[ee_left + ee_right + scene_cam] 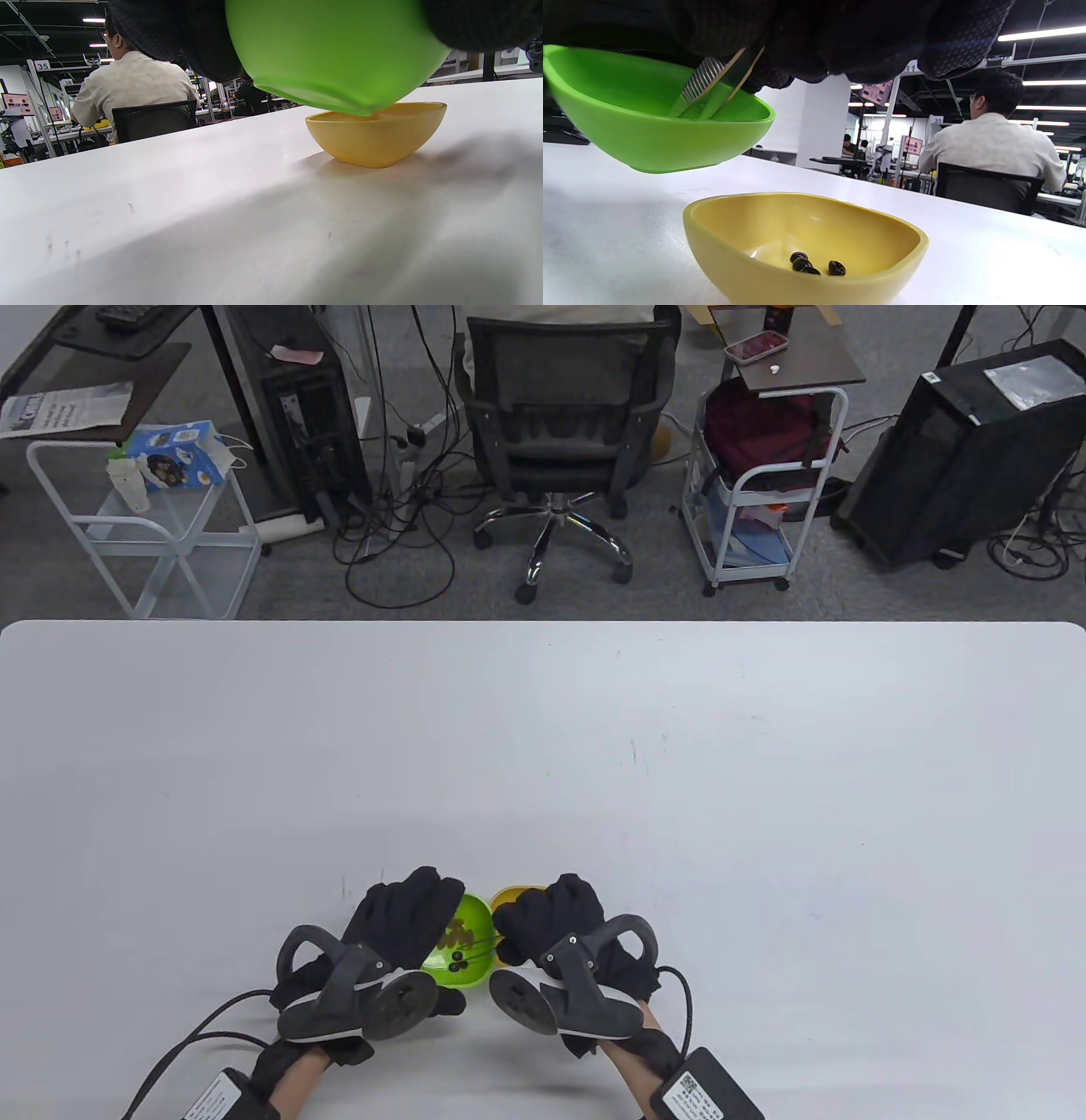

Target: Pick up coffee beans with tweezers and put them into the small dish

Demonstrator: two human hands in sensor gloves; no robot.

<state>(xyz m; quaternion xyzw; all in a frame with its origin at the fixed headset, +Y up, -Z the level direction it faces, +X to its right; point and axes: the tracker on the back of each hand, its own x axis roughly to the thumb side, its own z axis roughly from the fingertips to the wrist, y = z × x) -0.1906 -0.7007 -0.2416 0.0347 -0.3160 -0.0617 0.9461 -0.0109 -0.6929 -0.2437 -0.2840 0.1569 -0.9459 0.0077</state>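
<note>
Tweezers dip into the lifted green dish for another bean

The left hand [399,925] holds the green dish [462,942] raised and tilted off the tabletop [543,746], probably to bring its coffee beans [458,957] within reach. The right hand [564,933] grasps the tweezers [712,82], tips inside that dish. Three beans [814,266] already lie in the yellow dish [806,250] just beside.

Office chair [556,432], two wire carts [759,487].

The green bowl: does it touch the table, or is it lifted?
Apart. The right wrist view shows the green bowl tilted, with white table visible beneath its base.
</note>
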